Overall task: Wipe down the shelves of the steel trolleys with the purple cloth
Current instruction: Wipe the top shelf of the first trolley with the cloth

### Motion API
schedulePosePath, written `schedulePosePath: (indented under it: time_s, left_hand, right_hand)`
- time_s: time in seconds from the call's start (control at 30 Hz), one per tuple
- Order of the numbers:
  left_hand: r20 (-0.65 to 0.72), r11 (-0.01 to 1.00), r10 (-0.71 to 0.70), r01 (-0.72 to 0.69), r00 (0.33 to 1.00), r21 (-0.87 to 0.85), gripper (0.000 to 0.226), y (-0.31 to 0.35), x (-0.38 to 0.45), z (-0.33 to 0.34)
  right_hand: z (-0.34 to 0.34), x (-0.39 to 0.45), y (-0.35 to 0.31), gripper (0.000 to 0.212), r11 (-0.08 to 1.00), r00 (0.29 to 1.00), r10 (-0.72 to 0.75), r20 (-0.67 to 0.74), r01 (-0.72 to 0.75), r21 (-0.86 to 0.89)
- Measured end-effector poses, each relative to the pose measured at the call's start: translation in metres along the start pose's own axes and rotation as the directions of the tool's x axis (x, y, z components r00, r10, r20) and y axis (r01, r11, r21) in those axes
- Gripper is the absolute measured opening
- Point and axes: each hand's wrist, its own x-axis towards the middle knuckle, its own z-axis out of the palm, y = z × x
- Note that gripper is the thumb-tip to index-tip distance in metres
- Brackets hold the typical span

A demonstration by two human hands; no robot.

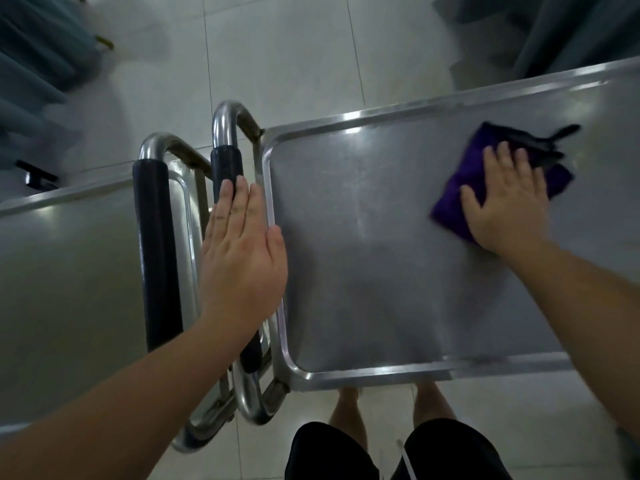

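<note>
Pale tiled floor (277, 64), grey-blue curtains (31, 60) at the top corners. Two steel trolleys parked handle to handle. Right trolley's rimmed steel top shelf (363, 244): folded purple cloth (457, 199) lies on its far right part. Right hand (505, 202) flat on the cloth, fingers spread, pressing. Left hand (239, 247) open, fingers straight, resting on the black-padded steel handle (227, 168). Left trolley's shelf (69, 271) bare.

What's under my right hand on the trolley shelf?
The purple cloth, pressed flat by the right hand on the steel shelf. The cloth's middle and the shelf beneath it are covered, so their state cannot be seen.
</note>
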Motion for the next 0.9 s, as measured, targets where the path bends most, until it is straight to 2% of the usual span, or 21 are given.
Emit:
schedulePosePath:
  time_s: [0.1,0.13,0.2,0.3,0.37,0.43,0.5,0.57,0.6,0.63,0.7,0.77,0.83,0.87,0.9]
  left_hand:
    - [0.012,1.000,-0.009,0.009,1.000,0.004,0.064,-0.001,0.000,-0.001]
    - [0.015,1.000,-0.011,0.010,1.000,0.006,0.063,-0.001,0.000,-0.001]
    - [0.021,1.000,-0.006,0.006,1.000,0.010,0.063,0.000,0.000,-0.003]
    - [0.023,1.000,-0.003,0.002,1.000,0.006,0.063,0.001,0.000,-0.003]
    - [0.024,1.000,-0.009,0.009,1.000,0.005,0.063,0.001,0.000,-0.002]
    - [0.019,1.000,-0.019,0.019,1.000,0.009,0.065,0.002,0.000,-0.002]
    - [0.012,1.000,-0.018,0.018,1.000,0.011,0.065,0.003,-0.001,-0.003]
    - [0.018,1.000,-0.010,0.009,1.000,0.011,0.064,0.003,-0.002,-0.004]
    - [0.025,1.000,-0.007,0.006,1.000,0.009,0.063,0.003,-0.002,-0.004]
    - [0.034,1.000,-0.007,0.007,0.999,0.007,0.063,0.003,-0.002,-0.005]
    - [0.044,1.000,-0.009,0.009,0.999,0.011,0.063,0.002,-0.001,-0.005]
    - [0.043,1.000,-0.007,0.006,0.999,0.019,0.062,0.001,-0.001,-0.004]
    - [0.039,1.000,-0.004,0.003,0.999,0.020,0.063,0.002,-0.001,-0.004]
    - [0.039,1.000,-0.003,0.002,0.999,0.023,0.063,0.002,-0.001,-0.003]
    - [0.037,1.000,-0.004,0.003,0.999,0.031,0.063,0.002,-0.002,-0.003]
  right_hand:
    - [0.010,0.006,-0.052,0.079,0.930,0.932,0.359,-0.047,-0.352,0.106]
    - [0.013,0.005,-0.078,0.079,0.904,0.909,0.412,-0.052,-0.402,0.143]
    - [0.017,-0.005,-0.136,0.078,0.908,0.920,0.390,-0.047,-0.376,0.183]
    - [0.031,-0.038,-0.220,0.078,0.980,0.991,0.133,-0.032,-0.127,0.155]
    - [0.046,-0.063,-0.258,0.076,0.979,0.991,-0.131,-0.015,0.132,0.156]
    - [0.056,-0.079,-0.269,0.074,0.901,0.904,-0.426,0.034,0.421,0.103]
    - [0.057,-0.071,-0.255,0.071,0.781,0.775,-0.624,0.097,0.621,0.068]
    - [0.051,-0.055,-0.226,0.072,0.673,0.661,-0.736,0.144,0.739,0.047]
    - [0.046,-0.045,-0.207,0.073,0.642,0.632,-0.761,0.150,0.766,0.028]
    - [0.041,-0.033,-0.186,0.074,0.641,0.634,-0.761,0.138,0.767,0.007]
    - [0.029,-0.003,-0.136,0.074,0.714,0.714,-0.696,0.077,0.700,-0.030]
    - [0.016,0.029,-0.082,0.076,0.841,0.842,-0.538,0.036,0.539,-0.050]
    - [0.001,0.060,-0.042,0.077,0.963,0.963,-0.267,-0.022,0.266,-0.030]
    - [-0.003,0.072,-0.032,0.078,0.996,0.995,-0.092,-0.048,0.092,0.000]
    - [-0.006,0.083,-0.032,0.079,0.996,0.995,0.087,-0.057,-0.085,0.035]
